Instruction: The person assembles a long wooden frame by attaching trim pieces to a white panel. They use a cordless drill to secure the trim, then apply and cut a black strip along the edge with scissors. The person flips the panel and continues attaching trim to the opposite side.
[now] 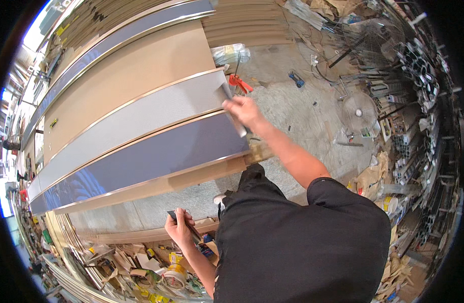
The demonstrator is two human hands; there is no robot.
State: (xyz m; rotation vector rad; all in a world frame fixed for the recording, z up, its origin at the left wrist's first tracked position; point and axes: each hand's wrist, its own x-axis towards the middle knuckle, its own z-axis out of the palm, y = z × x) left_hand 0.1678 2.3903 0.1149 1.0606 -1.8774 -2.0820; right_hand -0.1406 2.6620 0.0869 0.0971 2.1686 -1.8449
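Right hand (246,112), upper centre, and left hand (180,231), lower left of centre, are both grasping; a long blue panel (151,162) spans centre-left; the right grips a silvery strip (239,128) near its right end; the left, a smaller dark piece (172,215).

Tilted dark lettering (65,5) on a pale surface (57,4), upper left rim, cut off, unreadable

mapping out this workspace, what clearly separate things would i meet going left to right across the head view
Small yellow object → bare left hand holding a dark flat strip → bare right hand holding a silvery flat strip → small blue-and-black object → round, grey wire-caged fan.
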